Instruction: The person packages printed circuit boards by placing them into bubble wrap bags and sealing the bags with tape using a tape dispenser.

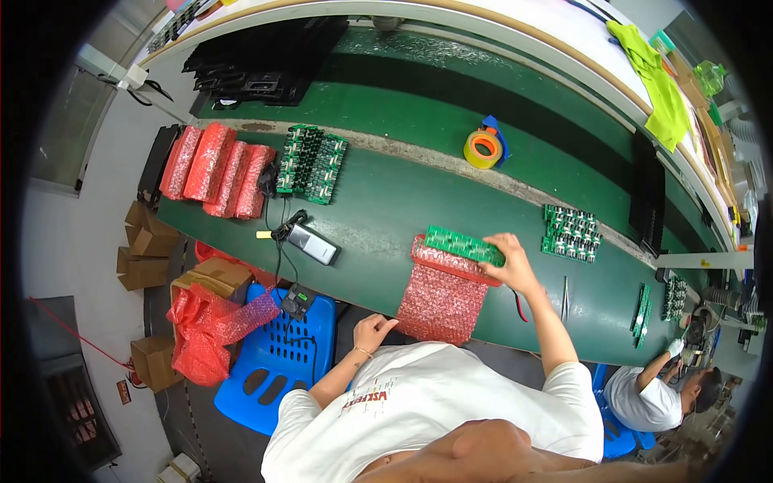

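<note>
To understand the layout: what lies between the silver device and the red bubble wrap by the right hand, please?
In the head view, only bare green tabletop shows between the silver device and that red bubble wrap.

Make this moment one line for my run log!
right hand: holds green circuit board | left hand: near red bubble wrap, contact unclear | tape roll: farther back

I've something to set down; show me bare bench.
Free: the green benchtop between the silver handheld device and red bubble wrap; also between tweezers and the slim green boards at right. Crowded: the left end, with red wrapped bundles and circuit boards.
</note>
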Available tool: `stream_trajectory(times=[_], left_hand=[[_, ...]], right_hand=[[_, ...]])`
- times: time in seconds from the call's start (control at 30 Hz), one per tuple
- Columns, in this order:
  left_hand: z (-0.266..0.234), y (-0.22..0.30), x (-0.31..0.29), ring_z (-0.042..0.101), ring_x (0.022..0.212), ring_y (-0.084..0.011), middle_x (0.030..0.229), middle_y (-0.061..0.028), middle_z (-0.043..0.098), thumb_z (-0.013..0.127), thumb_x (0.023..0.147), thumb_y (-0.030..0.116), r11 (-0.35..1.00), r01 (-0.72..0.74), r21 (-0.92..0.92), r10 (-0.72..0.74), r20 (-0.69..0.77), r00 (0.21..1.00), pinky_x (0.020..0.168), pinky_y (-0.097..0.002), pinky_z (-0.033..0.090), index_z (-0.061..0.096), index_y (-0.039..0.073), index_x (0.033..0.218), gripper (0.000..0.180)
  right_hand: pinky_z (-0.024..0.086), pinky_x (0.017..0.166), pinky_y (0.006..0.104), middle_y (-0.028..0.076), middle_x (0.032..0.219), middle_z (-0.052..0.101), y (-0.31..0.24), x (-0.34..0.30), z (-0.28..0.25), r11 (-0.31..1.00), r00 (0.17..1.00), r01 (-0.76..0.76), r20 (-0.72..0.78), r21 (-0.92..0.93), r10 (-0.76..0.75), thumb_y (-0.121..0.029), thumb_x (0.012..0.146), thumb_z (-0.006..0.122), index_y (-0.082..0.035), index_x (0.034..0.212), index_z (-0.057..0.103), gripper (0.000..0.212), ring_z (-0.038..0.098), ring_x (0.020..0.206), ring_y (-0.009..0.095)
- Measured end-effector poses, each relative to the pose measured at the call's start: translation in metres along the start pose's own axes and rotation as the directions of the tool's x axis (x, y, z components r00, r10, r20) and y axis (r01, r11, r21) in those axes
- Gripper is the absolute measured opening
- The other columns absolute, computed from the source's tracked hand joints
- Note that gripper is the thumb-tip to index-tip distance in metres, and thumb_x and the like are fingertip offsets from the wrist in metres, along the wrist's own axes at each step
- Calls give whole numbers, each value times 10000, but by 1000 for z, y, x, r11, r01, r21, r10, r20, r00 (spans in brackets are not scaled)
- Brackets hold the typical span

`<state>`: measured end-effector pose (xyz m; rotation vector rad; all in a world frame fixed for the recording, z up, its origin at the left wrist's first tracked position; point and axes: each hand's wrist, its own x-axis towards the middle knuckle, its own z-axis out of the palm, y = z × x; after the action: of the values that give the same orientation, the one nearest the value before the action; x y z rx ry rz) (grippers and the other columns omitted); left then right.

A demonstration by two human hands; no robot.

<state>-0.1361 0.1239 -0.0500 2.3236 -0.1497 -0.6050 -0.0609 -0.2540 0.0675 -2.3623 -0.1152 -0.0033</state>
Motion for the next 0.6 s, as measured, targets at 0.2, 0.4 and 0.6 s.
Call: stream_trajectory(times=[0.2, 0.4, 0.6], left_hand=[[59, -28, 21, 579, 574, -176, 750, -16, 663, 742, 790, 321, 846, -447, -291, 430, -124, 894, 612, -253, 469, 680, 42, 771, 286], [-8, 54, -5, 630, 922, -201, 1130, -138, 634, 759, 772, 136, 824, 167, -541, 48, 361, 931, 770, -286, 503, 565, 28, 1197, 479], [-38, 155, 11, 603, 902, -130, 1106, -90, 622, 683, 795, -22, 719, -238, -653, 173, -163, 971, 806, -234, 491, 440, 43, 1350, 609]], right_hand=[[407, 897, 350, 114, 1070, 572, 5, -27, 22, 1000, 1000, 10, -18, -15, -10, -151, 689, 722, -27, 1143, 605, 485, 515, 966, 269], [392, 921, 350, 114, 1121, 557, 4, -27, 23, 998, 1000, 1, -14, -67, -2, -143, 710, 704, -39, 1190, 583, 505, 506, 983, 268], [376, 950, 383, 114, 1203, 527, 10, -49, 13, 998, 992, -27, -122, -58, 19, -153, 728, 697, -55, 1244, 548, 546, 488, 1073, 280]])
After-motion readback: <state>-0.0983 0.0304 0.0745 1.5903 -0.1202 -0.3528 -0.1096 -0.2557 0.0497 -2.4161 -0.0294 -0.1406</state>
